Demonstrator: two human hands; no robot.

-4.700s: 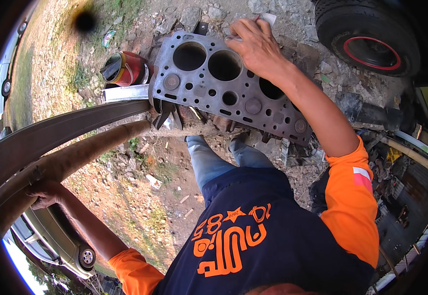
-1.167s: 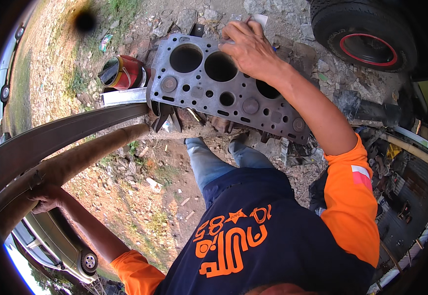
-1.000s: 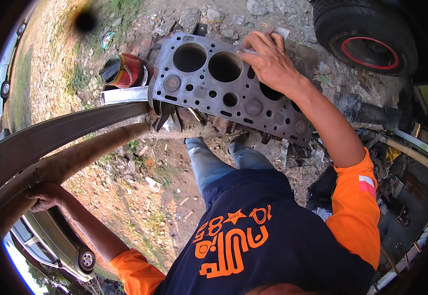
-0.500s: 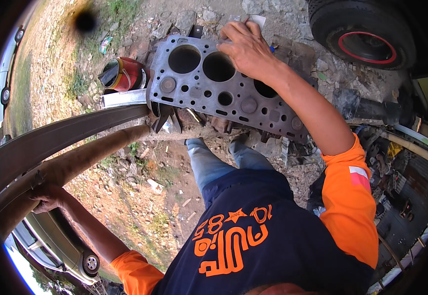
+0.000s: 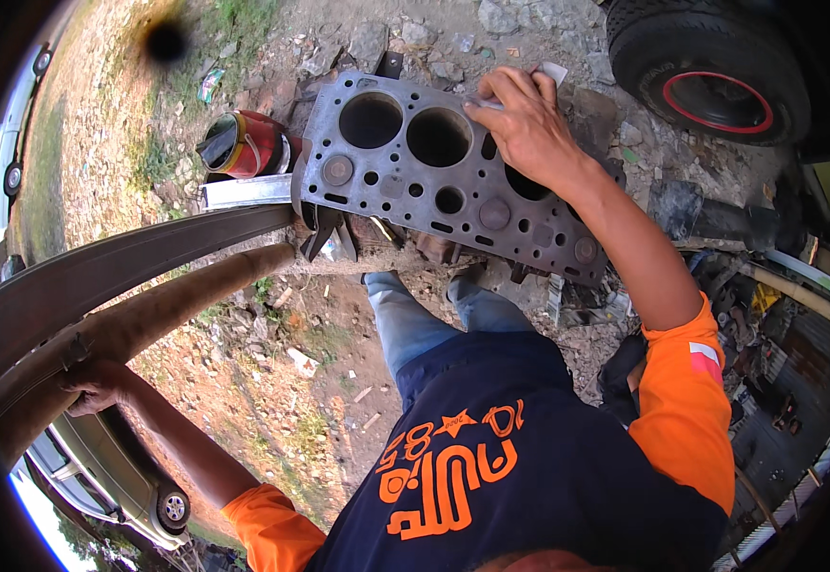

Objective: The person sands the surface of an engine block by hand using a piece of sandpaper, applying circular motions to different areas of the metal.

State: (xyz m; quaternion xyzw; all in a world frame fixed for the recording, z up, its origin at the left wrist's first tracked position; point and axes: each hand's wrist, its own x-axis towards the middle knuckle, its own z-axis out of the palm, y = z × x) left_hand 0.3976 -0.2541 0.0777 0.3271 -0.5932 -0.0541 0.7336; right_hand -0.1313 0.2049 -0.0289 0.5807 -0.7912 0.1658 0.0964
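Observation:
A grey metal engine block (image 5: 391,186) lies in front of me with its flat top face up, showing large round cylinder bores and many small holes. My right hand (image 5: 529,119) is on the far side of this face, to the right of the second bore. Its fingers are bent and pressed over a small pale sheet (image 5: 554,72), whose corner sticks out beyond them; the rest is hidden. At the far left my left hand (image 5: 99,385) is closed around a thick brown pole (image 5: 139,319), with its fingers partly hidden.
A dark beam (image 5: 148,250) runs above the pole. Left of the block stands a red bucket (image 5: 253,145) beside a pale metal bar (image 5: 248,193). A large tyre (image 5: 710,81) is at the far right. Parked cars and stony ground lie around.
My right hand has slid to the right along the block's face, with the pale sheet under its fingers. The left hand keeps its place on the pole. The whole view has shifted slightly.

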